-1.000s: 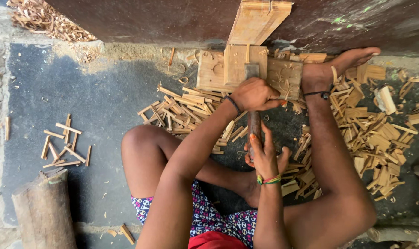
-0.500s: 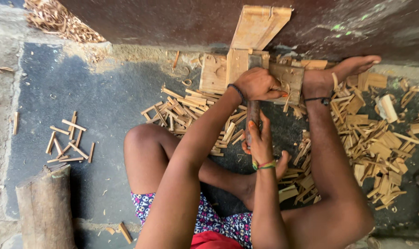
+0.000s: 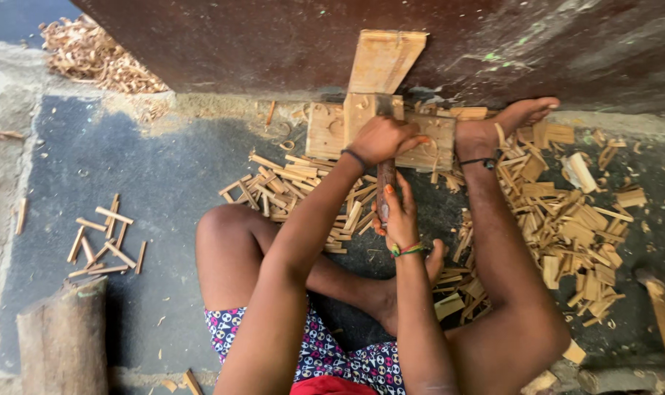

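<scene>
fingers of the left hand (image 3: 382, 139) are clamped on a thin wood piece on the block (image 3: 332, 132), having slid toward twelve o'clock since a second ago. right hand (image 3: 400, 216) at six o'clock still grips the dark tool handle (image 3: 384, 186), blade now nearer the block. splits (image 3: 566, 227) lie at three o'clock.

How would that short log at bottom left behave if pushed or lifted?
The log looks like thick solid wood, so probably stiff and heavy for its size. Its round form suggests it would roll sideways if pushed across its axis. The rough surface likely gives a good grip rather than slipping.
</scene>
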